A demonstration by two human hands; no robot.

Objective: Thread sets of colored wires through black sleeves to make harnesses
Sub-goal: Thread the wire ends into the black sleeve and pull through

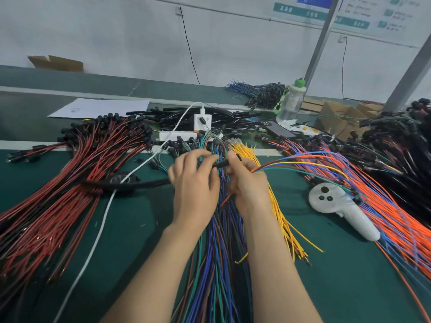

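- Pinching one end of the black sleeve (221, 163) between thumb and forefinger of the left hand (193, 183), with the other fingers loosely curled.
- Gripping the other end of this sleeve with the right hand (247, 180), fingers curled close together and thumb on top.
- Holding in the same right hand a set of coloured wires (303, 159), fanning out to the right of the fingers.
- Lying directly under both hands: blue and green wires (217, 252); just right of the right fingers, yellow wires (286, 229).
- Lying well left of the left fingers: red wires (70, 183); well right of the right fingers, orange and blue wires (384, 206), touching a white controller (333, 201).
- Lying beyond the fingertips: a pile of loose sleeves (186, 115) and a power strip (186, 135).
- Standing far beyond the right fingers: a clear bottle (291, 101) with green cap, contents impossible to tell; beside it, small cardboard boxes (338, 115), insides hidden.
- Standing far beyond the left fingers: an open cardboard box (56, 62), inside not showing.
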